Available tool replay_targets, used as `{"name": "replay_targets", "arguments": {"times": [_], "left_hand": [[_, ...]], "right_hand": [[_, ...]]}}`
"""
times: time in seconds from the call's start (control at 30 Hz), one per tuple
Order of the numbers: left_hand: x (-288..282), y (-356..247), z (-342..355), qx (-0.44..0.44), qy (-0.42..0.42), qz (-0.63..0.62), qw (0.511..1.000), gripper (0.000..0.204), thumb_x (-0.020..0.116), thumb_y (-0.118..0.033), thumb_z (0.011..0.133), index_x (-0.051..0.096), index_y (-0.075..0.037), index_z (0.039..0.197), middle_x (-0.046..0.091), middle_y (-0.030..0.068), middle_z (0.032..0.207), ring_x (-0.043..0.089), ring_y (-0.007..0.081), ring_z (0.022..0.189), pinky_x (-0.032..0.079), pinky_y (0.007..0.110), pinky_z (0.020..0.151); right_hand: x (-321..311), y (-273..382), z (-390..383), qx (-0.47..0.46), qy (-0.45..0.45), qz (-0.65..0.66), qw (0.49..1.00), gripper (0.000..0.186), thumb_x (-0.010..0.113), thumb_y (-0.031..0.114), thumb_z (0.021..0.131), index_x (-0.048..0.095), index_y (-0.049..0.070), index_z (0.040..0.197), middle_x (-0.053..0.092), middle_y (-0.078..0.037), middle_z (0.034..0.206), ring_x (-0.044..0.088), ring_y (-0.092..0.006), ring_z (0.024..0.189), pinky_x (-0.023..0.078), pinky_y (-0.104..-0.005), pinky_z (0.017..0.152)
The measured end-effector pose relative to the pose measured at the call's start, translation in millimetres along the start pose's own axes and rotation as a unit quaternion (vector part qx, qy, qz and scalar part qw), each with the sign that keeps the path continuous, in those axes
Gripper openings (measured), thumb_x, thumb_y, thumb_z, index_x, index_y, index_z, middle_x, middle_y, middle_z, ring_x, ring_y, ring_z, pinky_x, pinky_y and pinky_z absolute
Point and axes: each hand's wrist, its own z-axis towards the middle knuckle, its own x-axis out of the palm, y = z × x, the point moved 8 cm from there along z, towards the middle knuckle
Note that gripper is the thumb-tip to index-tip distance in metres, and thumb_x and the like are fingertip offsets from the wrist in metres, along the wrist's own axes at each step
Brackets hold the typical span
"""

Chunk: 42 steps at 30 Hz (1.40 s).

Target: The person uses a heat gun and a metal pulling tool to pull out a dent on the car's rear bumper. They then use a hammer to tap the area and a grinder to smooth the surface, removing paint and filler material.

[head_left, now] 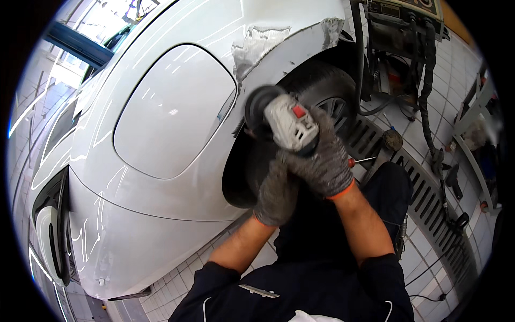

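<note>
Both my hands are in grey work gloves with orange cuffs. My right hand (328, 161) is closed round the body of an angle grinder (289, 123), which has a pale grey head and a red button. Just below and left of it, my left hand (276, 193) also grips the grinder; part of its fingers is hidden. The dark round disc (262, 104) is blurred and lies close to the wheel arch edge of a white car (161, 198). Whether it touches the edge I cannot tell. Above the disc, a scraped bare-metal patch (256, 49) runs along the fender.
The car's wheel (330, 104) sits right behind the grinder. A slotted floor grate (429, 217) runs along the right, with a red-handled screwdriver (352, 162) near my right hand. A machine with thick cables (402, 32) stands at the upper right, beside a metal rack (477, 139).
</note>
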Motion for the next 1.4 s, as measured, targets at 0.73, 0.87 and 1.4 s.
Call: {"name": "replay_targets", "arguments": {"times": [0.73, 0.87, 1.4], "left_hand": [[-3.2, -32.6, 80.9, -0.186, -0.029, -0.804, 0.564, 0.066, 0.046, -0.049, 0.105, 0.032, -0.006, 0.154, 0.045, 0.0141, 0.151, 0.046, 0.0282, 0.138, 0.036, 0.041, 0.118], [-14.1, -32.2, 102.4, -0.125, 0.017, -0.745, 0.655, 0.066, 0.047, -0.048, 0.105, 0.032, -0.008, 0.156, 0.045, 0.0130, 0.152, 0.044, 0.0264, 0.140, 0.032, 0.041, 0.120], [-10.2, -53.8, 122.1, -0.100, 0.051, -0.837, 0.535, 0.056, 0.040, -0.044, 0.109, 0.038, -0.008, 0.152, 0.046, 0.0085, 0.152, 0.044, 0.0240, 0.139, 0.034, 0.040, 0.118]], "right_hand": [[-22.2, 25.8, 28.3, -0.032, 0.050, -0.120, 0.991, 0.094, 0.089, 0.037, 0.066, 0.043, 0.003, 0.141, 0.063, -0.022, 0.125, 0.067, -0.0388, 0.110, 0.056, -0.0444, 0.091], [-28.8, 27.5, 35.9, -0.037, 0.027, -0.102, 0.994, 0.095, 0.089, 0.039, 0.066, 0.043, 0.003, 0.141, 0.061, -0.021, 0.127, 0.066, -0.0377, 0.111, 0.056, -0.0430, 0.094], [-47.8, 32.1, 46.9, -0.012, 0.002, -0.138, 0.990, 0.089, 0.087, 0.042, 0.067, 0.046, 0.005, 0.137, 0.067, -0.021, 0.115, 0.069, -0.0384, 0.102, 0.057, -0.0441, 0.089]]}}
